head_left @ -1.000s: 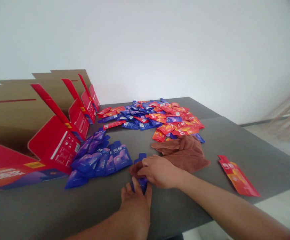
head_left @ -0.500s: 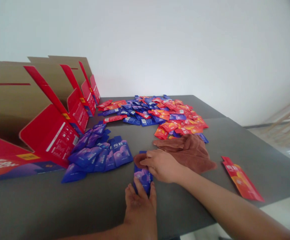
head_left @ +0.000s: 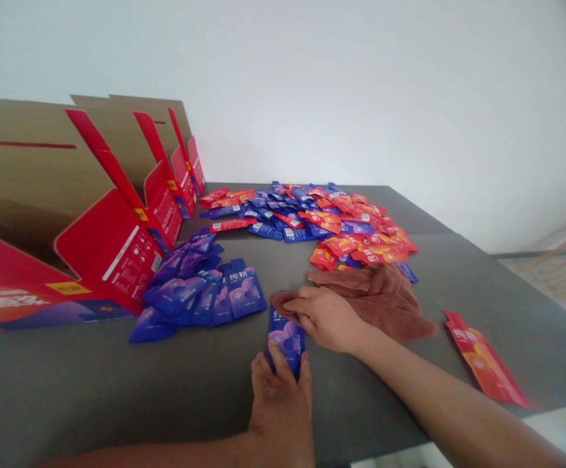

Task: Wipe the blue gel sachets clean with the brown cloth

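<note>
A blue packet lies flat on the grey table in front of me. My left hand presses its near end down, fingers spread on either side of it. My right hand is closed on a fold of the brown cloth and holds that fold against the packet's far end. Most of the cloth trails off to the right.
A stack of blue packets lies to the left, beside open red and brown cartons. A heap of mixed red and blue packets fills the far middle. One red packet lies near the right edge.
My right hand with the cloth has slid up the blue packet, away from me, uncovering more of its face. My left hand has stayed at the packet's near end.
</note>
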`<state>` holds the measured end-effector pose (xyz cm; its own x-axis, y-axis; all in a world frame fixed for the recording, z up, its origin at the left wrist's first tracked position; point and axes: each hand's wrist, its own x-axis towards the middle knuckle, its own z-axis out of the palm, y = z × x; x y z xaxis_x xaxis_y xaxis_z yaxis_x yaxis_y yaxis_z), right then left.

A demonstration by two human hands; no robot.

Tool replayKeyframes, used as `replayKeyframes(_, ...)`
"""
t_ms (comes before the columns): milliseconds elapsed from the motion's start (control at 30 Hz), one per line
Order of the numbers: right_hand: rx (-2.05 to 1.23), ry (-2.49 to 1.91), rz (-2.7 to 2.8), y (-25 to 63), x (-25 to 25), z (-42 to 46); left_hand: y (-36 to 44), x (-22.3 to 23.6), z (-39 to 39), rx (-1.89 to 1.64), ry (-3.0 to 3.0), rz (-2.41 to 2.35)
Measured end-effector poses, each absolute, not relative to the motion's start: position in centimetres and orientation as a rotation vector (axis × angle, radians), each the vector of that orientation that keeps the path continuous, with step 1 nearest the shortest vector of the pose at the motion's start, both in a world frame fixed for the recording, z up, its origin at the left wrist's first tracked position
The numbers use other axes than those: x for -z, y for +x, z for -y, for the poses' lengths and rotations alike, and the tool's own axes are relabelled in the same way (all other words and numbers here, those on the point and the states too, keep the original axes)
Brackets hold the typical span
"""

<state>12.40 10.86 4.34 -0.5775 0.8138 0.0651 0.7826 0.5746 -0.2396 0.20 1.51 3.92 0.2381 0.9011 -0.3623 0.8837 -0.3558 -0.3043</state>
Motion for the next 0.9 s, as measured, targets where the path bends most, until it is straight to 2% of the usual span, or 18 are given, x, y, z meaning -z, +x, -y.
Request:
replayKeyframes(233,-0.374,-1.072,2.718,12.4,-4.9,-9.9,0.3,-4.0,-1.4,-0.696,-2.457,1.782)
replayKeyframes(433,-0.606,-0.814,2.74,12.1,-4.9,-9.4,0.6,-1.7,-1.1,-0.681,-2.387,1.846)
replayKeyframes(533,-0.539,-0.899,2.709,12.1,-4.7,-9.6,0.6,-1.5,-1.1,-0.691,-2.373,1.841)
replayKeyframes(733,-0.326,-1.234,2.612,12.3,-4.4,-10.4,0.3,-4.2,-1.4,-0.738,-2.464,1.774)
replayKeyframes(900,-0.311,-1.231,2.634,12.4,-4.5,-10.4,0.3,-4.9,-1.7,-0.744,-2.475,1.786)
